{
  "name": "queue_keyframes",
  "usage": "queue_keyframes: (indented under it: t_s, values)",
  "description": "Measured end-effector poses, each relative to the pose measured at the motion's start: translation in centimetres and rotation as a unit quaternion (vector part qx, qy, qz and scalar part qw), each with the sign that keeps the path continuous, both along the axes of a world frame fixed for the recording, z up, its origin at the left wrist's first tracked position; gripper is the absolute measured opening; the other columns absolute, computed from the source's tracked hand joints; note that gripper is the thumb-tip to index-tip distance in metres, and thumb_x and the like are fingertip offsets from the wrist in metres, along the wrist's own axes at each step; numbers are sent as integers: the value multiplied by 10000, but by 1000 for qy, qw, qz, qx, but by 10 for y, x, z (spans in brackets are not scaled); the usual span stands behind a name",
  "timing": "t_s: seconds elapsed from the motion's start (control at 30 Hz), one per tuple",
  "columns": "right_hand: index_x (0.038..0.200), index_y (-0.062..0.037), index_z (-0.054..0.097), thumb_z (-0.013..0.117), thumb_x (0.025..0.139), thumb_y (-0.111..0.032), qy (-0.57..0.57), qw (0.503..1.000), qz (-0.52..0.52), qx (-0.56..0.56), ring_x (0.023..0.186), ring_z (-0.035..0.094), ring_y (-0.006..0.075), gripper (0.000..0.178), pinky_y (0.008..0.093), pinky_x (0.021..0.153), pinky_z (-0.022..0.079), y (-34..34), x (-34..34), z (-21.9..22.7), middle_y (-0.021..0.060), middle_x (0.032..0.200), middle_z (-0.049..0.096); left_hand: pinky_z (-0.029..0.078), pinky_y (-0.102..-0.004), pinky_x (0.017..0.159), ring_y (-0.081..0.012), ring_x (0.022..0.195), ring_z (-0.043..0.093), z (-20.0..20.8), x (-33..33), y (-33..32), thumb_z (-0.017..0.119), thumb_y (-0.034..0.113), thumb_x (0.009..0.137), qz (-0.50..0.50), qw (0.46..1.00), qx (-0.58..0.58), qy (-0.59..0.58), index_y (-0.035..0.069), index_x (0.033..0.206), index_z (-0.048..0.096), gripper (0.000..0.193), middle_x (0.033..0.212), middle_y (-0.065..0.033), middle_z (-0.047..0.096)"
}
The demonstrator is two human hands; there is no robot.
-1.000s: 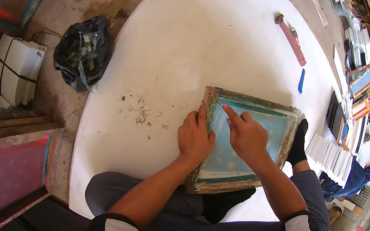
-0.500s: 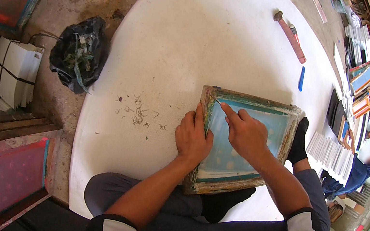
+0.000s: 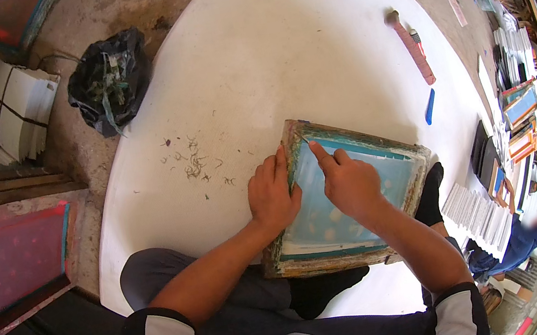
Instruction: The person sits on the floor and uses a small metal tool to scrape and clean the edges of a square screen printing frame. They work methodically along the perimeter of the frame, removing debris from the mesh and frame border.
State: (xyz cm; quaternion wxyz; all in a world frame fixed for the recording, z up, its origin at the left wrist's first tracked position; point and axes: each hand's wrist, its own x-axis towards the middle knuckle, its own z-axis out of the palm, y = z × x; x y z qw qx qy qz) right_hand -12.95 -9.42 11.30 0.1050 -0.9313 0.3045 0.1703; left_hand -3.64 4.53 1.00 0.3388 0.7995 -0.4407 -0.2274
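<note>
A screen-printing frame [image 3: 352,258] with worn wooden sides and a light blue mesh lies tilted across my legs and feet. My left hand [image 3: 273,193] is closed on its left side, thumb on the inner edge and fingers along the outer wood. Inside the frame's far left corner, my right hand [image 3: 350,182] grips a thin pointed tool [image 3: 304,139], index finger stretched along it. The tool's tip meets the border between wood and mesh. Most of its handle is hidden in my palm. Thin dark shavings [image 3: 194,165] lie left of the frame.
On the white sheet [image 3: 249,50] are a wrapped hammer-like tool [image 3: 414,54] and a blue strip-shaped object [image 3: 430,107]. A black plastic bag [image 3: 110,80] stands beyond its left edge. A red-meshed frame [image 3: 10,260] sits left. Stacked boards [image 3: 478,221] and other people are at right.
The whole view has shifted slightly. My right elbow has swung outward to the right, while the tool's tip stays near the same corner. My left hand keeps its hold on the frame.
</note>
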Motion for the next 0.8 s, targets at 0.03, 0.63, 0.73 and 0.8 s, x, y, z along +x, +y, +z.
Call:
queue_keyframes:
  t_s: [0.03,0.63,0.73,0.8]
  values:
    - [1469,-209,542,610,964,-173,-1,1000,-17,10,673,693,343,511,467,585,574,3,2,1,142,869,654,465,-452,868,-354,1083,552,1,1,0,729,154,768,0,1000,-1,1,-76,1526,370,870,1245,-185,532]
    - [1278,-61,677,654,999,-258,-157,905,-300,256,977,725,333,342,424,816,555,2,-10,-15,175,1060,736,455,-472,897,-359,1122,545,0,2,-1,725,177,795,2,999,12,40,-43,1540,367,856,1252,-194,521]
    - [1292,-103,683,630,1013,-247,-174,943,-236,158,929,708,349,319,446,790,543,8,-13,-17,165,1026,727,449,-473,906,-362,1128,541,-2,1,0,721,179,801,4,999,11,32,-37,1546,363,854,1258,-201,515]
    - [1312,-147,683,613,1019,-236,-168,952,-217,133,885,691,362,313,461,767,533,8,-12,-16,161,974,711,449,-473,906,-363,1126,542,-1,1,0,719,178,800,4,999,13,30,-36,1546,364,852,1254,-203,516]
